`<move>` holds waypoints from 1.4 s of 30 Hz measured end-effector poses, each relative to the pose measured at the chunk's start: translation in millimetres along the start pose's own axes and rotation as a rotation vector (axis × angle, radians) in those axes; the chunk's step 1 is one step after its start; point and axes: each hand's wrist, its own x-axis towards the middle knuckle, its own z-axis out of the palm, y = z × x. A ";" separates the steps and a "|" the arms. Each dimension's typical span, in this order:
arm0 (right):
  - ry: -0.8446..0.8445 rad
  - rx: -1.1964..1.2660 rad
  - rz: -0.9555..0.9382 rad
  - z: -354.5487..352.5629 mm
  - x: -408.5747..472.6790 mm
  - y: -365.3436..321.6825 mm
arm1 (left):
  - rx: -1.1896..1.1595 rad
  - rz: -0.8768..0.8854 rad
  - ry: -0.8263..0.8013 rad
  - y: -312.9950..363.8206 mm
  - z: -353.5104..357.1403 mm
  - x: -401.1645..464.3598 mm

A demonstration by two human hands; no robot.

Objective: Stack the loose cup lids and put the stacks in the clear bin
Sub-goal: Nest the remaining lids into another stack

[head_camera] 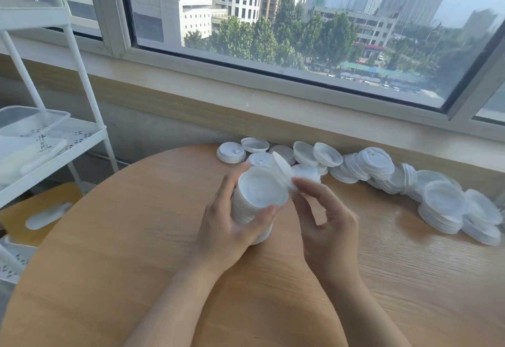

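My left hand [226,226] grips a tall stack of white cup lids [258,196] above the round wooden table [136,237], fingers and thumb curled round its sides. My right hand [325,221] pinches a single white lid [282,169], tilted on edge at the stack's upper right rim. Several loose white lids [355,166] lie scattered and partly piled along the table's far edge and to the right [448,210]. A clear bin [32,119] sits on the middle shelf of the white cart at the left.
The white metal cart [68,141] stands left of the table, with papers on its shelf. A wooden stool [35,215] with a slot sits below it. The window sill and wall [273,117] run right behind the lids.
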 end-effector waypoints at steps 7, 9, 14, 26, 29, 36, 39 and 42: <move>-0.053 -0.149 -0.371 -8.8 -4.8 8.5 | -0.013 0.009 -0.045 0.3 6.2 -1.2; -0.091 -0.157 -0.396 -7.5 -5.0 8.6 | -0.024 0.010 -0.043 1.2 6.2 -0.9; -0.183 -0.190 -0.416 -8.6 -5.6 7.3 | -0.059 0.016 -0.044 1.9 7.8 -0.2; -0.281 -0.110 -0.037 -2.5 -8.9 13.7 | 0.001 0.079 -0.003 -1.8 9.4 -0.8; -0.260 -0.111 -0.015 -1.6 -9.6 17.6 | 0.043 0.089 -0.024 -1.1 9.2 -0.7; -0.274 -0.009 0.046 -2.8 -7.7 22.3 | 0.055 0.086 -0.019 0.5 10.1 0.5; -0.244 0.026 0.103 -1.9 -7.0 29.1 | 0.053 0.071 0.020 0.0 10.1 2.8; -0.196 -0.017 0.186 2.2 -3.2 47.6 | 0.078 0.057 0.091 -3.9 4.9 6.1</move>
